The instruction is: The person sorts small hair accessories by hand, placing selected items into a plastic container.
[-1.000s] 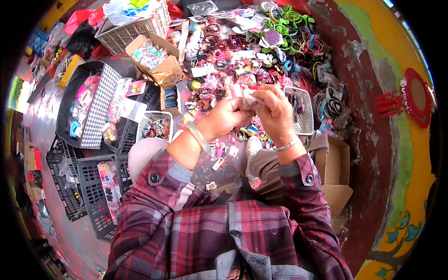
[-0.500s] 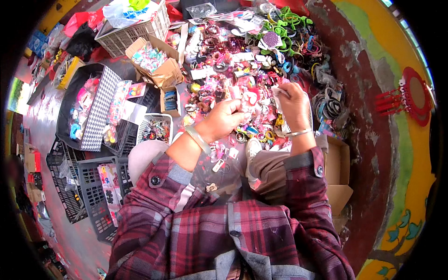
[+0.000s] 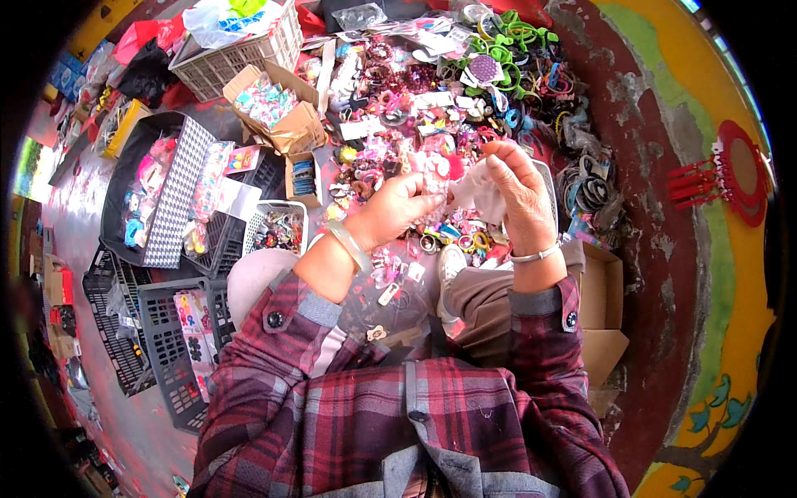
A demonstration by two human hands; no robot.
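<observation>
Over a heap of hair accessories [image 3: 374, 170], my left hand [image 3: 393, 209] pinches a small pink-and-white item [image 3: 432, 170], perhaps a hair tie; its exact kind is unclear. A thin whitish translucent piece [image 3: 480, 192], like a small plastic bag, hangs from the fingers of my right hand [image 3: 525, 192]. It reaches across toward the pink item; whether the two touch I cannot tell. Bright round bands [image 3: 465, 241] lie just below my hands. A pale bangle [image 3: 352, 247] circles my left wrist, and a thin silver one [image 3: 536, 256] my right.
Left of the heap stand a white basket [image 3: 300, 217] of small pieces, a cardboard box [image 3: 309, 133] with packets, and a dark crate [image 3: 170, 336]. Green headbands [image 3: 519, 37] lie at the far right. An open carton [image 3: 613, 286] sits by my right knee, near a painted wall [image 3: 714, 274].
My right hand has turned and moved slightly down, and the whitish translucent piece now spreads out toward my left hand. My left hand has barely moved.
</observation>
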